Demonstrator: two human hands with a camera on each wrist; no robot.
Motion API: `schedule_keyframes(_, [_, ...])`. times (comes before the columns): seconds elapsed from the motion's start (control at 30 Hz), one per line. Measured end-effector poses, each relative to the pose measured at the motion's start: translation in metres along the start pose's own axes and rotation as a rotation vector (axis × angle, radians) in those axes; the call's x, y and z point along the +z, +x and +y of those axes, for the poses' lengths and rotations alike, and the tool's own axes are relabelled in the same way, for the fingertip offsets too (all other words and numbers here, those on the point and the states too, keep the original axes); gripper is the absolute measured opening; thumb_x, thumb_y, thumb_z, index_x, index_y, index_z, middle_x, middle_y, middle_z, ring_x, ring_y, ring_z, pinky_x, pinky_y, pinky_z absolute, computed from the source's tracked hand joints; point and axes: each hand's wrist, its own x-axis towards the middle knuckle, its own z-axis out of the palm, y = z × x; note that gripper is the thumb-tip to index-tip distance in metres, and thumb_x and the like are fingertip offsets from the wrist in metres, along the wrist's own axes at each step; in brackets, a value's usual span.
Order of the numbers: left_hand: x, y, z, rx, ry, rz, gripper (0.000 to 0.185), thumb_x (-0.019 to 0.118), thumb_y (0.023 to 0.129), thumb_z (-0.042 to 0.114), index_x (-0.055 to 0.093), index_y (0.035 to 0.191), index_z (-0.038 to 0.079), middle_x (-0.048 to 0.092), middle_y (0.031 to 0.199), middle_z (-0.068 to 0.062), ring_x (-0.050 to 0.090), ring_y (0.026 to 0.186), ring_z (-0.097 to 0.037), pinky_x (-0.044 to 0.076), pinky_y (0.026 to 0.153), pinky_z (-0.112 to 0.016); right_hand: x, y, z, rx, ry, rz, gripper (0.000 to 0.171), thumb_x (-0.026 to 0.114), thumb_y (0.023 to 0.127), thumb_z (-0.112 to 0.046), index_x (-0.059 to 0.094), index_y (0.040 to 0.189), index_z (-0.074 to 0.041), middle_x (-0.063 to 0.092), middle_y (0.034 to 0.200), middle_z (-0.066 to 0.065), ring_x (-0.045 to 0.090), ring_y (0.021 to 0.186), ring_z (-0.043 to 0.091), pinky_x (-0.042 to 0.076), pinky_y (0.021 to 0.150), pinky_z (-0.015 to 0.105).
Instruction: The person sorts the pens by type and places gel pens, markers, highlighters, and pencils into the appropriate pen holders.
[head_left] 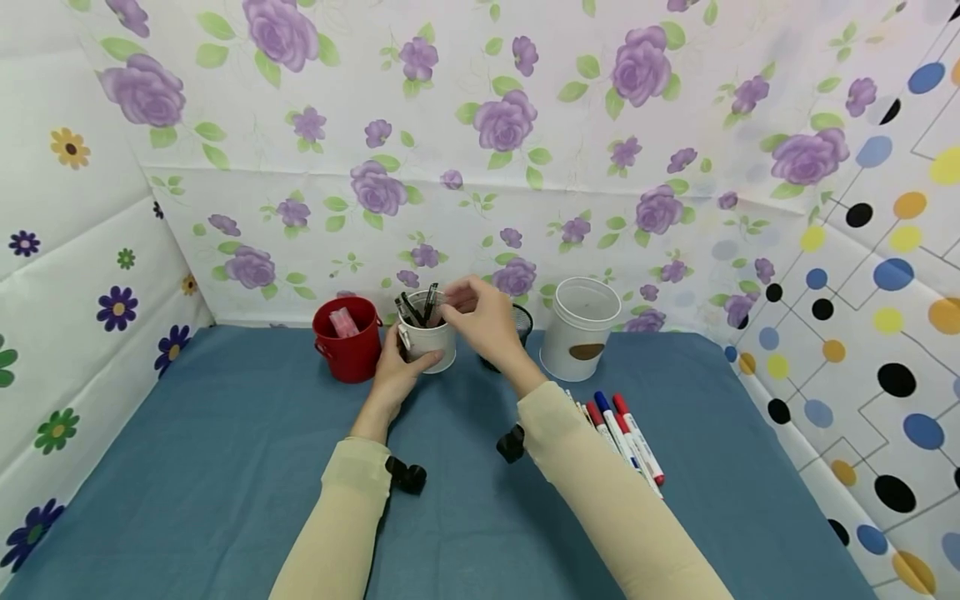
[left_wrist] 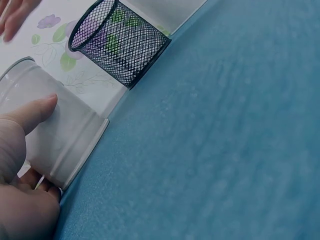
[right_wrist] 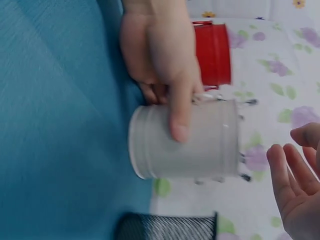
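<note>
My left hand (head_left: 396, 373) grips a small white bucket (head_left: 438, 342) from its left side. In the left wrist view its thumb lies across the white wall (left_wrist: 65, 135) and fingers show low behind it. Several black pens (head_left: 430, 303) stand in the bucket, tips above the rim. My right hand (head_left: 486, 321) hovers at the rim's right side. The right wrist view shows that hand (right_wrist: 300, 185) with thumb and fingers apart and nothing visible between them, a short distance off the bucket's mouth.
A red bucket (head_left: 347, 348) with pink items (head_left: 344, 322) inside stands left of the white one. A black mesh cup (left_wrist: 125, 45) is behind my right hand, and a larger white bucket (head_left: 581, 337) stands further right. Red and blue markers (head_left: 633, 433) lie near my right forearm.
</note>
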Motion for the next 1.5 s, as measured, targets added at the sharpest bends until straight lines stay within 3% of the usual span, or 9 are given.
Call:
schedule_keyframes(0.3, [0.0,-0.001,0.001,0.018,0.02,0.01,0.096,0.083,0.095,0.019,0.022,0.17,0.02,0.031,0.172,-0.009,0.029,0.158,-0.026,0.025,0.13,-0.047,-0.059,-0.02,-0.008,-0.112,0.001,0.011,0.018,0.078,0.097,-0.01,0.073,0.114,-0.006,0.077,0.104,0.007,0.076,0.093,0.019,0.063,0.085,0.035])
schedule_keyframes(0.53, [-0.001,-0.004,0.003,0.005,0.006,-0.007,0.099,0.082,0.096,0.02,0.018,0.171,0.021,0.026,0.174,-0.009,0.025,0.159,-0.026,0.023,0.131,-0.048,-0.108,-0.05,-0.01,-0.054,-0.043,-0.005,0.019,0.078,0.099,-0.015,0.072,0.117,-0.01,0.077,0.107,0.004,0.074,0.097,0.018,0.062,0.086,0.037])
schedule_keyframes(0.77, [-0.001,-0.007,0.005,0.003,-0.017,-0.017,0.099,0.081,0.096,0.015,0.016,0.171,0.017,0.026,0.174,-0.012,0.024,0.16,-0.028,0.022,0.131,-0.048,-0.144,-0.081,0.005,-0.002,-0.069,0.044,0.021,0.08,0.098,-0.019,0.073,0.117,-0.013,0.077,0.106,0.003,0.074,0.091,0.017,0.062,0.076,0.027])
schedule_keyframes(0.9, [0.001,-0.01,0.011,0.015,-0.018,-0.003,0.098,0.08,0.096,0.013,0.016,0.171,0.015,0.027,0.172,-0.015,0.025,0.159,-0.03,0.023,0.131,-0.05,-0.161,-0.096,0.018,0.026,-0.104,0.065,0.023,0.08,0.098,-0.02,0.073,0.119,-0.013,0.077,0.106,0.001,0.074,0.09,0.015,0.06,0.077,0.023])
schedule_keyframes(1.27, [0.001,-0.022,0.021,-0.016,0.144,0.014,0.094,0.08,0.095,0.013,0.021,0.168,0.007,0.033,0.168,-0.019,0.031,0.155,-0.035,0.027,0.129,-0.052,-0.179,-0.121,0.044,0.069,-0.136,0.092,0.024,0.082,0.097,-0.02,0.073,0.118,-0.012,0.077,0.107,0.003,0.073,0.089,0.011,0.059,0.077,0.019])
schedule_keyframes(1.4, [0.0,-0.027,0.027,-0.088,0.18,0.05,0.098,0.079,0.096,0.018,0.014,0.17,0.008,0.025,0.173,-0.018,0.025,0.159,-0.036,0.026,0.129,-0.052,-0.183,-0.129,0.05,0.078,-0.148,0.1,0.025,0.082,0.097,-0.017,0.072,0.118,-0.009,0.077,0.106,0.004,0.073,0.089,0.008,0.059,0.077,0.017])
schedule_keyframes(1.5, [0.0,-0.034,0.032,-0.153,0.15,0.08,0.102,0.078,0.097,0.021,0.008,0.17,0.008,0.02,0.174,-0.019,0.022,0.161,-0.036,0.026,0.129,-0.052,-0.186,-0.134,0.053,0.08,-0.167,0.101,0.025,0.081,0.097,-0.018,0.072,0.118,-0.008,0.077,0.105,0.005,0.073,0.088,0.008,0.058,0.076,0.017])
